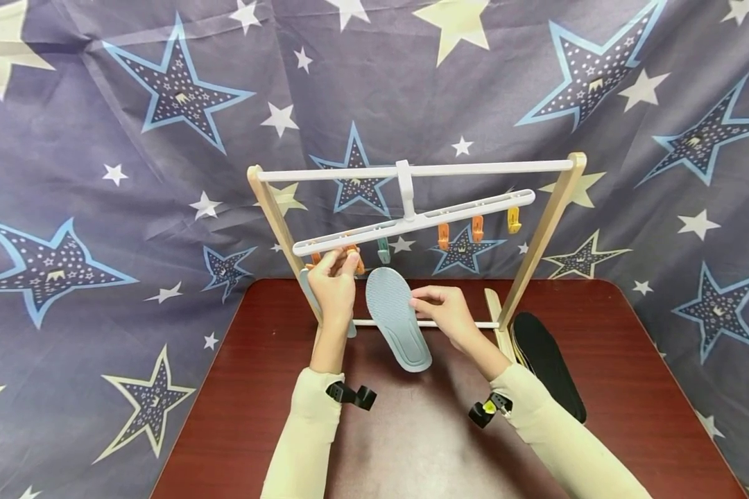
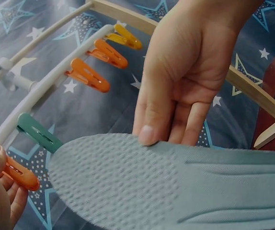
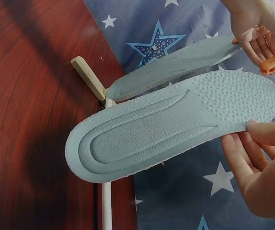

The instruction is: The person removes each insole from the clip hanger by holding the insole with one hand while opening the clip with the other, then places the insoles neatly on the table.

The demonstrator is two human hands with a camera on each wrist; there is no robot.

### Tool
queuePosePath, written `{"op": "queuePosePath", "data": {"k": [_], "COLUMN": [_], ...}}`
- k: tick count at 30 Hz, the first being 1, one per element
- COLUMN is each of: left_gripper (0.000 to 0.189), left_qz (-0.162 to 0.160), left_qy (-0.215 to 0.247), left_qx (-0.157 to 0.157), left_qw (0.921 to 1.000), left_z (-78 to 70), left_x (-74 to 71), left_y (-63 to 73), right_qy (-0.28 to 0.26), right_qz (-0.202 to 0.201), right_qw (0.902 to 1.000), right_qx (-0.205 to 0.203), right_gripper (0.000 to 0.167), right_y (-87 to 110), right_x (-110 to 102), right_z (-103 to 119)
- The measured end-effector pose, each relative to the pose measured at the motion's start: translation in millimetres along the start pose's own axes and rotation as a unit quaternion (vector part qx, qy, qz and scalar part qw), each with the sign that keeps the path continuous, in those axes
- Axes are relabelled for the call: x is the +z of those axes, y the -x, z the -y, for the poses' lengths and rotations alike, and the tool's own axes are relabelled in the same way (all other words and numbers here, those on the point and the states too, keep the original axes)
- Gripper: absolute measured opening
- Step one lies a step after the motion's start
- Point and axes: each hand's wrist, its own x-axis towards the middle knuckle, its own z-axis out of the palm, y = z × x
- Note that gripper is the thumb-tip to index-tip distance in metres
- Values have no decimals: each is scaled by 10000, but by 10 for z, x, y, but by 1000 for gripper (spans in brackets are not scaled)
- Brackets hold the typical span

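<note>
A light blue-grey insole (image 1: 399, 319) hangs between my hands, and my right hand (image 1: 447, 313) pinches its edge between thumb and fingers. My left hand (image 1: 335, 284) grips an orange clip (image 2: 21, 173) on the white hanger bar (image 1: 356, 237). The held insole's textured end lies close to the green clip (image 2: 39, 133); whether they touch I cannot tell. Behind my left hand, a second grey insole (image 3: 171, 67) hangs at the bar's left end, partly hidden in the head view.
A wooden stand with a white top rod (image 1: 493, 168) carries the tilted hanger. Two orange clips (image 1: 443, 237) and a yellow clip (image 1: 514, 220) hang on its right half. Black insoles (image 1: 546, 364) lie on the red-brown table (image 1: 225, 430) at right, beside the stand's foot.
</note>
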Motion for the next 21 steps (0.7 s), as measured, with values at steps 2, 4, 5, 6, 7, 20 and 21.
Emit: {"op": "queuePosePath", "data": {"k": [2, 4, 5, 6, 7, 20, 21], "left_gripper": [19, 19, 19, 18, 18, 19, 19], "left_qz": [7, -10, -13, -22, -26, -36, -41], "left_qy": [31, 15, 9, -14, -37, -83, -95], "left_qx": [6, 10, 9, 11, 17, -95, -107], "left_qw": [10000, 10000, 10000, 10000, 10000, 9999, 9999], "left_z": [-3, -3, -5, -6, -6, 19, 15], "left_x": [-4, -11, -15, -18, -18, -17, -19], "left_y": [-2, -4, -3, -3, -4, -23, -23], "right_qy": [3, -32, -36, -61, -62, 51, 63], "right_qz": [-43, -66, -70, -80, -90, -247, -256], "right_qw": [10000, 9999, 9999, 9999, 9999, 9994, 9993], "right_qx": [28, 81, 88, 99, 95, 246, 267], "right_gripper": [24, 25, 26, 26, 27, 29, 29], "right_y": [14, 29, 37, 45, 54, 181, 192], "right_x": [-39, -83, -105, -127, -152, -459, -485], "right_z": [-7, -15, -20, -25, -30, -150, -160]}}
